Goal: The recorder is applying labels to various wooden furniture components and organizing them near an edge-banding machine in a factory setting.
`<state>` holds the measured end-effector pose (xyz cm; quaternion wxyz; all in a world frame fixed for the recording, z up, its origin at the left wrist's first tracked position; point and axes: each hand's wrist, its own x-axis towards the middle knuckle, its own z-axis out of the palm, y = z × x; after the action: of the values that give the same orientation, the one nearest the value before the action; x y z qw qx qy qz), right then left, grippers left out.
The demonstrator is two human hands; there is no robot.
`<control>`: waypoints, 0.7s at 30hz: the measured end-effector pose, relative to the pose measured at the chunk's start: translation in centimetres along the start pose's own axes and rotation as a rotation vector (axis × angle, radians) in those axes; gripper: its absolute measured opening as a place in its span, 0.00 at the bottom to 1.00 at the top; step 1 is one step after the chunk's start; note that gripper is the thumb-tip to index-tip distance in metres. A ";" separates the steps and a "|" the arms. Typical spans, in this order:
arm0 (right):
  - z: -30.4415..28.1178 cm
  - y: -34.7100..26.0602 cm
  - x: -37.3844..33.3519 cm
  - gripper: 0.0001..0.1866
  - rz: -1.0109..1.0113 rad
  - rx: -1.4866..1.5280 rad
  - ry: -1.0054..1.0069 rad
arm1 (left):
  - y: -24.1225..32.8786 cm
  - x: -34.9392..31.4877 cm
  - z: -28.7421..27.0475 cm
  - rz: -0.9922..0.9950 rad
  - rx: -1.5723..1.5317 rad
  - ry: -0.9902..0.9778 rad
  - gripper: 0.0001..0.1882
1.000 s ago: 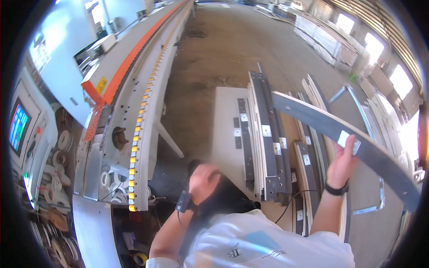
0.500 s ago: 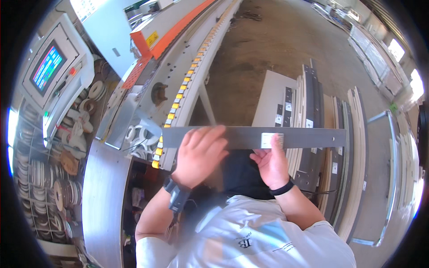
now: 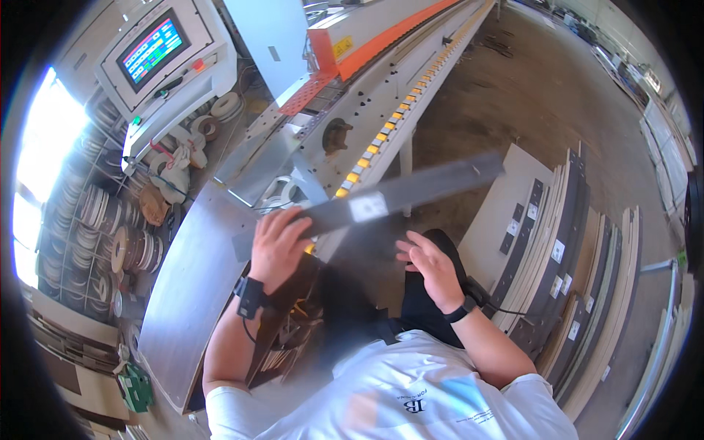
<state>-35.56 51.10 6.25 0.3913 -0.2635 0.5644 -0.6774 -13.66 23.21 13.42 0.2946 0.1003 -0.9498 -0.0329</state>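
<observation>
While the left hand [image 3: 277, 253] grips a long dark-grey strip [image 3: 433, 185] near its left end, the right hand [image 3: 436, 275] stands apart below it, its fingers loosely spread. The strip, slightly blurred, slants upward to the right and bears a white label [image 3: 369, 208] on its near face. Its left end appears over the right edge of the bench [image 3: 187, 293], near the far corner; contact cannot be determined. Beyond the strip runs a machine with an orange guard [image 3: 396, 33] and a row of yellow rollers [image 3: 387, 126]. A control panel [image 3: 165, 55] with a lit screen occupies the upper left; stacked boards [image 3: 546, 275] lie at right.
</observation>
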 end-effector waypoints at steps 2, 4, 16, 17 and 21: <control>-1.7 1.6 -0.2 0.33 -0.030 -0.140 0.032 | -3.5 -0.8 0.0 -0.096 0.056 0.041 0.22; -2.8 2.6 -0.2 0.32 -0.097 -0.394 0.128 | -7.2 -1.6 0.0 -0.196 0.067 0.071 0.20; -6.5 2.3 -5.8 0.26 -0.265 -0.788 0.209 | -19.8 -3.5 3.5 -0.502 0.332 -0.002 0.17; -6.6 1.0 -6.5 0.23 -0.299 -0.820 0.236 | -19.6 -2.9 3.8 -0.468 0.449 -0.013 0.17; -7.8 -2.4 -8.6 0.14 -0.433 -0.901 0.400 | -19.9 0.7 6.1 -0.459 0.350 -0.105 0.17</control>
<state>-37.58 62.67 7.52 -0.0241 -0.3813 0.7954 -0.4704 -14.26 3.62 6.32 0.2081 0.3599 -0.9075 0.0606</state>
